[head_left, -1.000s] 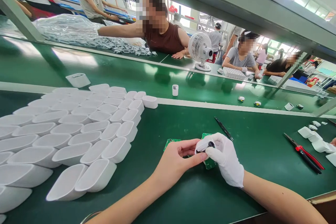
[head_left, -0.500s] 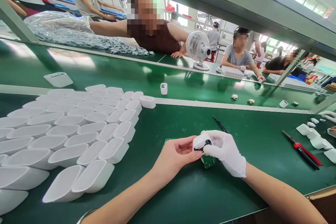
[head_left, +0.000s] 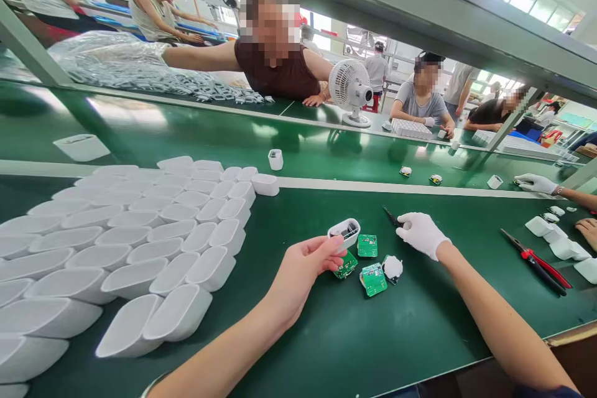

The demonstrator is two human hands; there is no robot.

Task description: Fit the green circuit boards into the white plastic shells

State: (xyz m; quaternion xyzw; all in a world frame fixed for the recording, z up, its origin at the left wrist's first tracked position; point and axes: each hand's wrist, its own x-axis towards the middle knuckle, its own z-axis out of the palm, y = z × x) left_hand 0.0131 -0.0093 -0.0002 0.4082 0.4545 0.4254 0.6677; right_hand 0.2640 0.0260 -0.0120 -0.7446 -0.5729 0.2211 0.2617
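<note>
Over the green table (head_left: 433, 317), the left hand (head_left: 301, 270) pinches a white case (head_left: 346, 230); farther right, the right hand (head_left: 422, 234) pinches black tweezers (head_left: 391, 216).

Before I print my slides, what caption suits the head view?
Bare left hand holds white case near green boards; gloved right hand at black tool.

This is a factory floor, evidently an electronics assembly line. A long green workbench (head_left: 326, 336) crosses the frame, with rows of white plastic shells (head_left: 170, 273) at left, small circuit boards (head_left: 374, 280) at lower centre, and tweezers (head_left: 390, 216) and red-handled pliers (head_left: 530, 255) towards the right. Beyond, under a metal beam (head_left: 373, 0), seated workers (head_left: 422, 99) line another bench bearing a fan (head_left: 349, 86).
</note>
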